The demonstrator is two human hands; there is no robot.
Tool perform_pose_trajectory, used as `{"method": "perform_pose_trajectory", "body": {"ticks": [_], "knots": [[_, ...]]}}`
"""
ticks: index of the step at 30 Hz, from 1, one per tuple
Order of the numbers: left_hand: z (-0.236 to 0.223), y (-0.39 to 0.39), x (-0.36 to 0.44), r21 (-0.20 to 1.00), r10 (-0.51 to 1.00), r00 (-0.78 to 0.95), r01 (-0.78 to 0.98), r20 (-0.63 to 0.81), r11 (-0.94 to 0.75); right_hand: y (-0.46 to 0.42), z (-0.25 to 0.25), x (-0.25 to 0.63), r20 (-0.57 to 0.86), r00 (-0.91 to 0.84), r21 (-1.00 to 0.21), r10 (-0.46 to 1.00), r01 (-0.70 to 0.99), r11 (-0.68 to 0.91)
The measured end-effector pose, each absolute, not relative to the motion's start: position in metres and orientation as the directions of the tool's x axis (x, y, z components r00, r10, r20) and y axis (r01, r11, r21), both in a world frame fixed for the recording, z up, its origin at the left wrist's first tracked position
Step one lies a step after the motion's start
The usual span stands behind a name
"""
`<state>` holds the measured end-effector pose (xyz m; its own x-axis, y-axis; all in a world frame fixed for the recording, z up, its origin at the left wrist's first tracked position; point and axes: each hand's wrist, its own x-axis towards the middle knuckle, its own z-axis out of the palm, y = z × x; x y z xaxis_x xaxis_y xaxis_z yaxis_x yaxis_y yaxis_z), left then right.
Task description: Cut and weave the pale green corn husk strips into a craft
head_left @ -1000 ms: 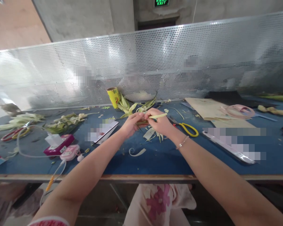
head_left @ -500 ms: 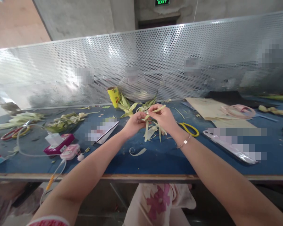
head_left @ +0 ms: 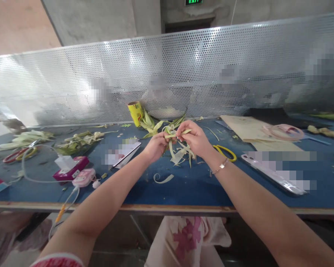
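Note:
Over the middle of the table, my left hand (head_left: 155, 146) and my right hand (head_left: 195, 138) are close together, both with pinched fingers. A pale green corn husk strip (head_left: 171, 136) runs between their fingertips. Looser husk strips (head_left: 180, 155) curl below and behind, and I cannot tell which of them join the held one. A leafy husk bundle (head_left: 149, 124) lies just beyond my left hand, against a leaning yellow tube (head_left: 135, 113). Beside my right wrist is a yellow loop handle (head_left: 228, 152), the rest of it hidden by my arm. One curled husk shred (head_left: 164, 179) rests nearer me.
A phone (head_left: 126, 154) and a purple tissue box (head_left: 71, 170) with a pink case (head_left: 84, 178) and cable lie left. Farther left are scissors (head_left: 30, 152) and husk piles (head_left: 79, 142). Another phone (head_left: 272, 174) and brown paper (head_left: 239, 128) lie right. A perforated metal screen (head_left: 178, 74) stands behind.
My hands have drawn slightly apart, and a husk strip now shows stretched between the fingertips. The view has shifted a little; the things on the table stay put.

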<state>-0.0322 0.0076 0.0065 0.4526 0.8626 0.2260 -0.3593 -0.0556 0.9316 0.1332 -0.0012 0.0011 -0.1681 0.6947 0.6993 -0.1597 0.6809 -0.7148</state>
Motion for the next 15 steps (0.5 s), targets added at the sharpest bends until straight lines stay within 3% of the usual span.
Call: {"method": "perform_pose_trajectory", "body": {"ticks": [3, 7, 11, 15], "knots": [[0.0096, 0.0073, -0.0339, 0.898, 0.877, 0.420, -0.439, 0.234, -0.029, -0.0036, 0.0003, 0.1360, 0.743, -0.268, -0.619, 0.614, 0.077, 0.782], [0.0108, 0.0059, -0.0335, 0.885, 0.896, 0.361, -0.461, 0.259, -0.070, -0.0075, -0.0015, 0.1358, 0.764, -0.461, -0.273, 0.451, 0.402, 0.874], [0.0086, 0.0064, -0.0323, 0.886, 0.906, 0.359, -0.461, 0.223, -0.036, -0.0059, -0.0057, 0.1318, 0.725, -0.576, -0.028, 0.378, 0.524, 0.851], [0.0069, 0.0073, -0.0310, 0.884, 0.912, 0.360, -0.468, 0.198, -0.007, -0.0048, -0.0084, 0.1267, 0.768, -0.553, 0.083, 0.323, 0.586, 0.806]]}}
